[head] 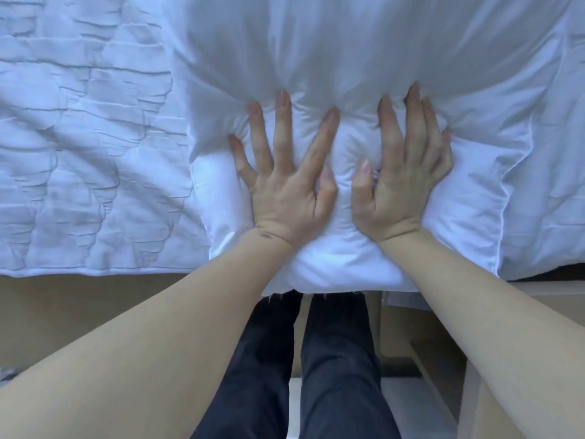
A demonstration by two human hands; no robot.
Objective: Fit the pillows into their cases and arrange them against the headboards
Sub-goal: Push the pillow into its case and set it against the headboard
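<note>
A white pillow (342, 267) lies on the bed with its near end overhanging the bed's edge. A white pillowcase (364, 52) covers its far part and spreads wide across the top of the view. My left hand (285, 185) presses flat on the pillow with its fingers spread. My right hand (402, 182) presses beside it, a little to the right, fingers spread and digging into the fabric. Both palms push down where the case's opening meets the pillow; neither hand grips anything.
A quilted white mattress cover (79, 153) fills the left side. The tan bed base (95, 312) runs below the bed's edge. My legs in dark trousers (316, 375) stand against the bed. A pale floor strip (411, 403) shows at the lower right.
</note>
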